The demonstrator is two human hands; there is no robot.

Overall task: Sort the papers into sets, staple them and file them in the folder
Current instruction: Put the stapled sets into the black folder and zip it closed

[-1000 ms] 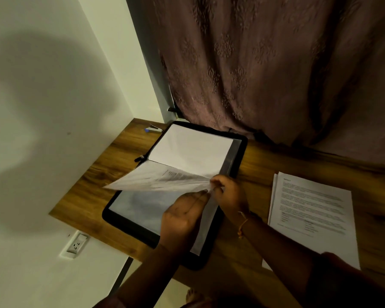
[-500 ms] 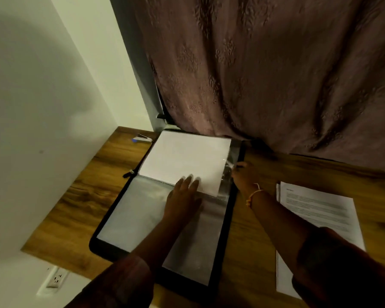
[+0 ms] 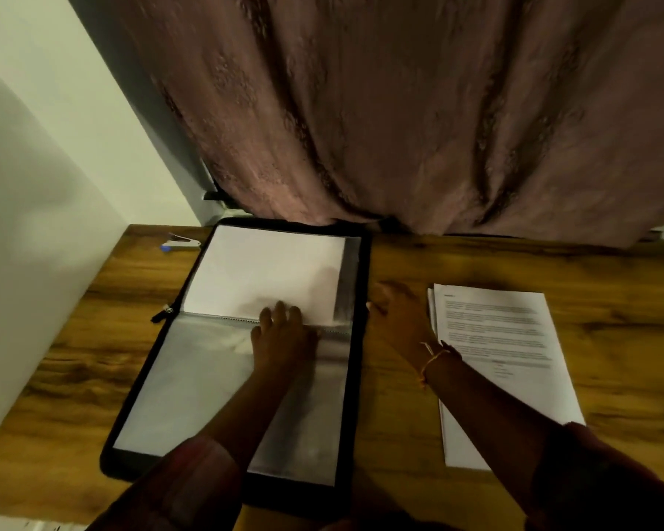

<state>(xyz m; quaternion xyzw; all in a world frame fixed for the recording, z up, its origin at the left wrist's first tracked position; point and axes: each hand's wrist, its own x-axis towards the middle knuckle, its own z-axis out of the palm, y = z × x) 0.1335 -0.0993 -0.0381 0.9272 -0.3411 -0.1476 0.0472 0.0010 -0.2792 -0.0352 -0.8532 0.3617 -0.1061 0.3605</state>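
You are at the filing step. The folder lies open on the tabletop, left of the middle. A white set of papers already sits in a clear sleeve on its far half. The clear sleeve on the near half looks empty to me, though the glare makes it hard to be sure.

Your left hand rests flat across the spine of the folder. Its fingers are straight and press on the near edge of the filed set; they grip nothing. Your right hand is low over the tabletop, between the right edge of the folder and the stack of papers. It is blurred, but its fingers look loose and hold nothing.

The printed stack lies near the right side of the folder and apart from it, with more than one sheet showing at its left edge. I judge that this stack is your next work: take it up, make a set, and staple it. For that you need the stapler, which lies at the far left corner, beyond the folder, so it is a long reach for the right hand. Whether the stack is already stapled, I cannot tell.

The tabletop is dark wood with a strong grain. A brownish curtain hangs behind its far edge, and a pale wall closes the left side. The light is dim.
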